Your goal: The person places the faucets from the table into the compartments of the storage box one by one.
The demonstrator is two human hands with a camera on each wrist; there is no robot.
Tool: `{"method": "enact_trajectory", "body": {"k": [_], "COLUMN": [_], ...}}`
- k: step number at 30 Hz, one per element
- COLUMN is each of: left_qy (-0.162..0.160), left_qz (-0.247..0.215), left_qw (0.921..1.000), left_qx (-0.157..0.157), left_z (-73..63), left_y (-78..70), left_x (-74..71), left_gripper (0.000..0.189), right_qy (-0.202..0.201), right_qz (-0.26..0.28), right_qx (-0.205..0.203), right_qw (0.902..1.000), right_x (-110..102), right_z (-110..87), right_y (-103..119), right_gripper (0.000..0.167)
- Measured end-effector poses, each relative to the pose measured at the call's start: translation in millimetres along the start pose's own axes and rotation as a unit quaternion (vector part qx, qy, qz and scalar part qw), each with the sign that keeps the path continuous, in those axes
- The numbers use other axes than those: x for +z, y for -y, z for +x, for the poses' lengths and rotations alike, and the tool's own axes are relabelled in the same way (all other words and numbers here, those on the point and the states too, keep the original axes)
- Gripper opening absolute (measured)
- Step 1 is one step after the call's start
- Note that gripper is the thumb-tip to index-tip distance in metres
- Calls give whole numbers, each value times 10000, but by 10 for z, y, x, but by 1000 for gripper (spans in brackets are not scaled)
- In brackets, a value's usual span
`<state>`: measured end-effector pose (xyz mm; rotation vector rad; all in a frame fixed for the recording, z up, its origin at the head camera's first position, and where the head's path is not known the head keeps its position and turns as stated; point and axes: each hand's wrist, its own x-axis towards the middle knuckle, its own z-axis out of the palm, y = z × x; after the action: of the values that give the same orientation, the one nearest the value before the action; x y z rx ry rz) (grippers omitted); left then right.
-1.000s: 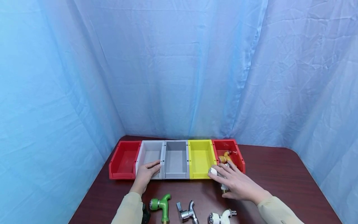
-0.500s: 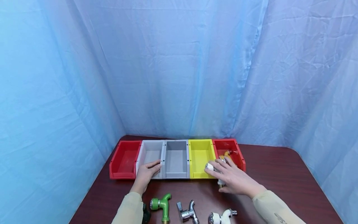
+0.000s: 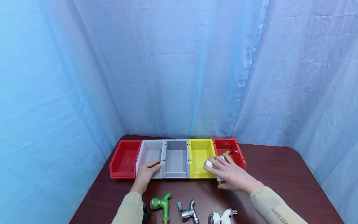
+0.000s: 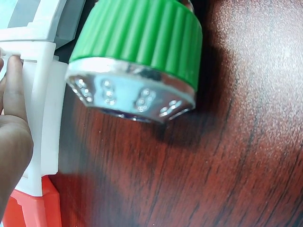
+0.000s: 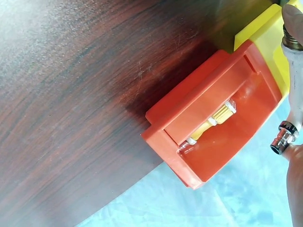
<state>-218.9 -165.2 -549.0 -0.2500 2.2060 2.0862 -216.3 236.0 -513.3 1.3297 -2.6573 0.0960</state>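
Yellow tap (image 5: 202, 129) already lies in the right-end red bin (image 5: 222, 151); my right hand (image 3: 233, 175) grips a white tap (image 5: 296, 87) near it; my left hand (image 3: 146, 174), unclenched, touches the white bin (image 3: 151, 152). Green tap (image 3: 164, 205), chrome tap (image 3: 187, 214), second white tap (image 3: 225, 217) remain on the bench (image 3: 274, 174).

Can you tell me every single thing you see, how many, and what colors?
red bins: 2, red, row's ends
white bin: 1, white, beside left red bin
grey bin: 1, grey, middle
yellow bin: 1, yellow, beside right red bin
small tap: 1, orange-yellow, inside right red bin
held tap: 1, white, in right hand
green tap: 1, green, table
silver tap: 1, silver, table
loose tap: 1, white, table
dark item: 1, blackish, partly hidden by left sleeve
table: 1, red-brown, underneath
curtain: panels uncountable, blue, around table
sleeves: 2, cream, arms
left hand: 1, at white bin
right hand: 1, holding tap
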Motion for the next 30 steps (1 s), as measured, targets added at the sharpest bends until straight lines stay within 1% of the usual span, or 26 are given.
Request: {"method": "enact_trajectory", "body": {"k": [5, 13, 16, 22, 30], "left_qy": [-10, -10, -22, -22, -62], "left_qz": [13, 33, 59, 8, 64], "left_qw": [10000, 10000, 10000, 10000, 9999], "left_qx": [65, -33, -29, -34, -102], "left_z": [10, 16, 19, -9, -2], "left_y": [20, 40, 45, 5, 8], "left_x": [0, -11, -12, 20, -11], "left_gripper": [42, 42, 42, 41, 42], "right_qy": [-142, -395, -373, -212, -215], "right_qz": [-23, -97, -38, 90, 0], "right_qx": [-107, -232, -186, -10, -29], "right_qw": [9998, 9989, 9991, 9997, 9998], "right_x": [-5, 25, 27, 22, 39], "right_z": [37, 80, 105, 151, 219], "right_y": [-17, -45, -52, -65, -83], "right_gripper": [108, 110, 109, 108, 111]}}
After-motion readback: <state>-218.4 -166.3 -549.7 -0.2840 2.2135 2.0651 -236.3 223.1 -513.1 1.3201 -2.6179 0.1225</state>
